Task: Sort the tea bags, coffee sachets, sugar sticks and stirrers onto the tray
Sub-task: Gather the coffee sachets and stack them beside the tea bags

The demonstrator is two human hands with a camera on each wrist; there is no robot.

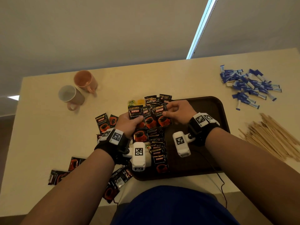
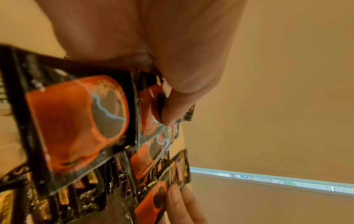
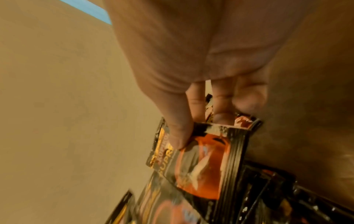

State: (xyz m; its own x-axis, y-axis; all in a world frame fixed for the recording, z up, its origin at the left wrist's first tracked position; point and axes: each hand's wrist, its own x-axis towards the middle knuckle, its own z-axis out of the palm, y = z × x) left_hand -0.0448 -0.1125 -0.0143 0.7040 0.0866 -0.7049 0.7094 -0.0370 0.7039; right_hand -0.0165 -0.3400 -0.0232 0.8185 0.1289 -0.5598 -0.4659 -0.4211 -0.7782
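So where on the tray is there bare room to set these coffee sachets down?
The tray's right half, beyond the right hand, is bare, as is its far right corner. Its left edge is crowded: a column of coffee sachets runs there, and the left hand holds more above it.

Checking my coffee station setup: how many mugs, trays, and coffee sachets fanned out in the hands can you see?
Mugs: 2, the orange mug and the beige mug
tray: 1
fanned coffee sachets: 3 showing
Total: 6
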